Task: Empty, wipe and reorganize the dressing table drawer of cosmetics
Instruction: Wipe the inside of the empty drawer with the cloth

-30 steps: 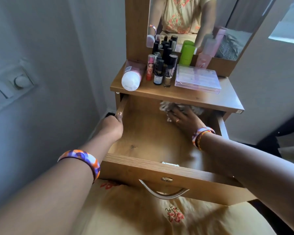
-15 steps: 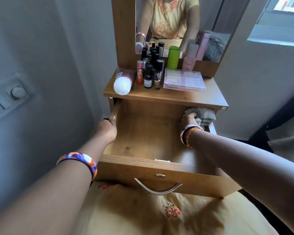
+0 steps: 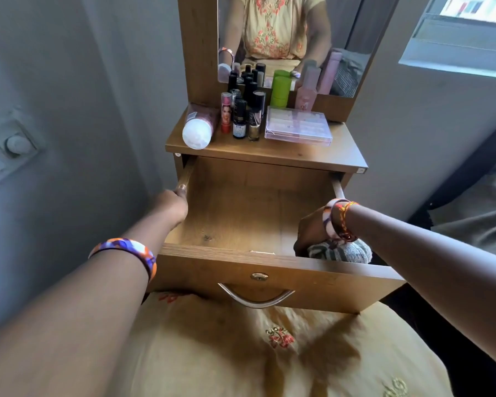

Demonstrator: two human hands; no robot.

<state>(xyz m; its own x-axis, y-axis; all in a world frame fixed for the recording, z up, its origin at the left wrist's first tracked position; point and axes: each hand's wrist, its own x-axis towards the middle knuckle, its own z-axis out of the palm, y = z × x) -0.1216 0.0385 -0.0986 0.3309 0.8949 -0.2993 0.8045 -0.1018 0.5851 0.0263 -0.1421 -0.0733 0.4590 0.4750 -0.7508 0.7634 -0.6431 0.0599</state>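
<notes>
The wooden drawer [image 3: 246,213] is pulled out and holds no cosmetics. My left hand [image 3: 171,206] grips its left side wall. My right hand [image 3: 311,230] presses a grey-white cloth [image 3: 341,252] into the drawer's front right corner, behind the front panel [image 3: 312,277]. On the table top [image 3: 284,154] stand the cosmetics: a white-capped bottle [image 3: 196,134] lying on its side, a red tube [image 3: 226,116], dark small bottles [image 3: 239,120], a green container [image 3: 279,91], a pink bottle [image 3: 307,93] and a flat clear pink case [image 3: 298,126].
A mirror [image 3: 284,38] rises behind the table top. A grey wall with a switch plate [image 3: 10,144] is close on the left. A bed edge [image 3: 476,202] lies at the right. The drawer's metal handle [image 3: 255,299] hangs over my lap.
My right hand has drawn the cloth from the drawer's back right corner forward to its front right corner. My left hand stays on the left wall.
</notes>
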